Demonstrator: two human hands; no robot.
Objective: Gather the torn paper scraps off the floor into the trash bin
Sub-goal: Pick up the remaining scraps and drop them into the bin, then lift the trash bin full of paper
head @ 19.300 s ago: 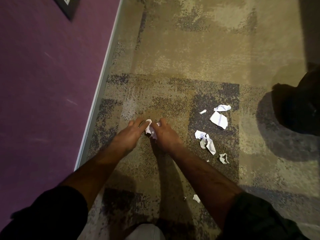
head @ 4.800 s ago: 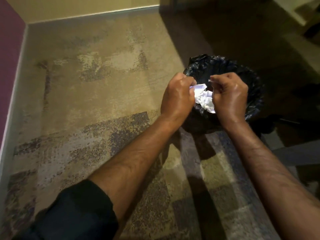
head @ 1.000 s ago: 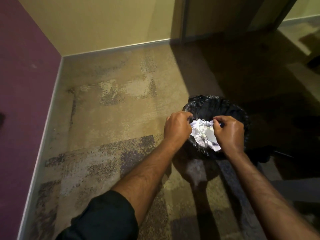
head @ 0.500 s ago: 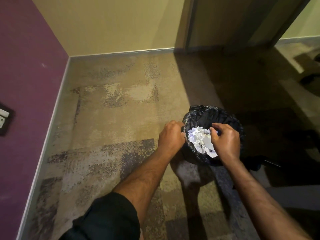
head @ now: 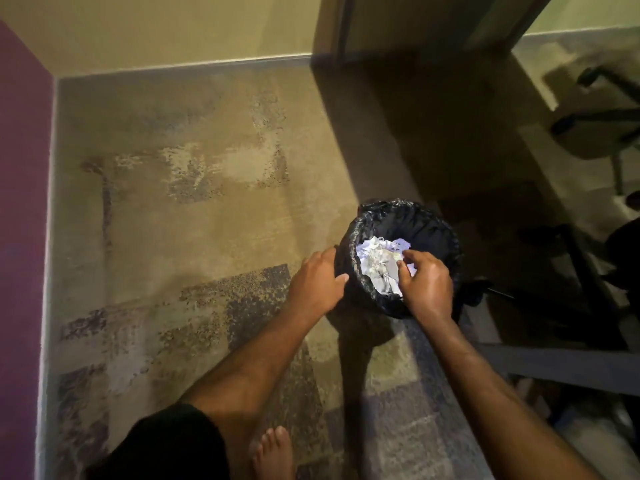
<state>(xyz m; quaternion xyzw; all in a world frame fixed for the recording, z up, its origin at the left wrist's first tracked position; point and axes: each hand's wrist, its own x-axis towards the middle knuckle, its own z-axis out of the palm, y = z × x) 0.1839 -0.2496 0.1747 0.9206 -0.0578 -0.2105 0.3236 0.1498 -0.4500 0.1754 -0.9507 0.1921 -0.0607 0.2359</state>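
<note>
The trash bin (head: 436, 220), round and lined with a black bag, stands on the carpet right of centre. A wad of white paper scraps (head: 375, 263) lies inside it, below the rim. My left hand (head: 317, 282) rests against the bin's left outer side and holds nothing. My right hand (head: 426, 285) hangs over the near rim with its fingers curled. Its thumb and fingertips touch the wad, and I cannot tell whether they grip it. No scraps lie on the visible floor.
A purple wall (head: 20, 202) runs along the left and a yellow wall (head: 173, 26) along the far side. Office chair legs (head: 606, 123) and a dark furniture frame (head: 561, 368) crowd the right. My bare foot (head: 273, 452) stands near the bottom edge.
The paper wad has sunk from between both hands into the bin. My left hand has let go and moved to the bin's outer left side. My right hand stays at the wad.
</note>
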